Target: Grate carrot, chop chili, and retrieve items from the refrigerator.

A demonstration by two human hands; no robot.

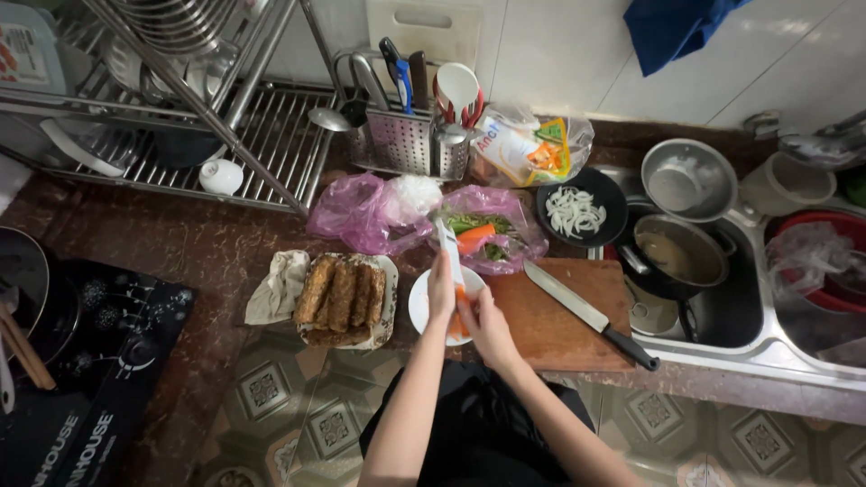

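My left hand (441, 290) grips a long pale peeler (448, 245) that points away from me. My right hand (484, 323) holds an orange carrot (461, 298) just beside it. Both hands hover over a small white plate (424, 307) at the counter's front edge, with orange peelings on it. Behind the plate lies a pink plastic bag (523, 236) holding another carrot (475, 237) and green vegetables.
A wooden cutting board (559, 329) with a black-handled knife (591, 316) lies to the right. A tray of fried rolls (343, 296) and a cloth (278, 287) sit left. A black bowl of sliced onion (577, 213), a sink with pots (686, 261), a dish rack (271, 135) and a stove (81, 361) surround them.
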